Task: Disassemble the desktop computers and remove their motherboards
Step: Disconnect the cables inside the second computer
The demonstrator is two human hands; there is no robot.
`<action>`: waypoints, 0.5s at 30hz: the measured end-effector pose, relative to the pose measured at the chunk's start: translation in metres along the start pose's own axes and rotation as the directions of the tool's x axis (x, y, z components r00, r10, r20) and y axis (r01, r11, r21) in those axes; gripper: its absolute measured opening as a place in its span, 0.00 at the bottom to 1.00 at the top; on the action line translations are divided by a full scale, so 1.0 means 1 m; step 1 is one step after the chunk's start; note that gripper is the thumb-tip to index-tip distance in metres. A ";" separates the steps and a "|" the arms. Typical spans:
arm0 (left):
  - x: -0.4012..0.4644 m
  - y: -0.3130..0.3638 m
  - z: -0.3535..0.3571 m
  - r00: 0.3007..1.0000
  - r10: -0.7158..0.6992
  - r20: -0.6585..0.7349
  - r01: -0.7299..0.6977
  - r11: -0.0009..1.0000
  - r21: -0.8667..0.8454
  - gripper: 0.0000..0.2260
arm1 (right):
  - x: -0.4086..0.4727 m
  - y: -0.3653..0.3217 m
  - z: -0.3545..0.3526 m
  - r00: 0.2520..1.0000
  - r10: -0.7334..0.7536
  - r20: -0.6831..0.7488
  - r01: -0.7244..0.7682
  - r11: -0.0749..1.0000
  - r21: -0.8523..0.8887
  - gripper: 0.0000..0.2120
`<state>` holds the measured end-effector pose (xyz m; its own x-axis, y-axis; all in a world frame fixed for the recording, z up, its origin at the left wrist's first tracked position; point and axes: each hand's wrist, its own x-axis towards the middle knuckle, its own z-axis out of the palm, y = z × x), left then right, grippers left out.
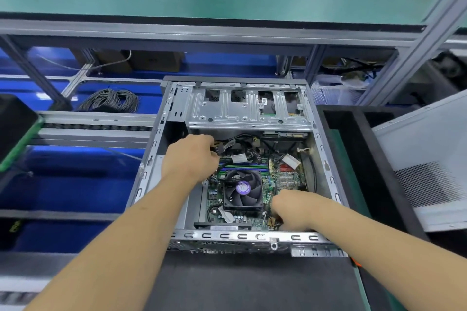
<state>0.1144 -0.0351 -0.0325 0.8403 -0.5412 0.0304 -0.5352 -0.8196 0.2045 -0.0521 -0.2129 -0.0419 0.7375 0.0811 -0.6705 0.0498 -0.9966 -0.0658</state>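
Our left hand (190, 156) grips the cable bundle (227, 146) at 12 o'clock of the fan (242, 190); our right hand (293, 209), fingers hidden, rests on the motherboard (285, 179) inside the open case (242, 237).

Two bare forearms and hands.
The left hand (188, 159) and right hand (294, 207) wear no gloves, rings or watch; no sleeves reach the forearms.
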 end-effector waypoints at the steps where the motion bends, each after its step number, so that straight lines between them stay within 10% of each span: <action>1: 0.000 0.000 0.000 1.000 -0.001 0.004 0.001 1.000 0.000 0.02 | 0.002 -0.001 0.001 1.000 -0.005 -0.016 0.005 1.000 0.017 0.14; 15: 0.000 -0.001 0.002 1.000 0.006 -0.004 -0.006 1.000 0.023 0.04 | 0.016 -0.017 -0.001 0.984 -0.122 0.132 0.160 0.931 -0.329 0.11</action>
<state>0.1150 -0.0351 -0.0341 0.8374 -0.5454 0.0360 -0.5421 -0.8203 0.1820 -0.0405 -0.1949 -0.0508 0.6302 0.2036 -0.7493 0.3857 -0.9196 0.0746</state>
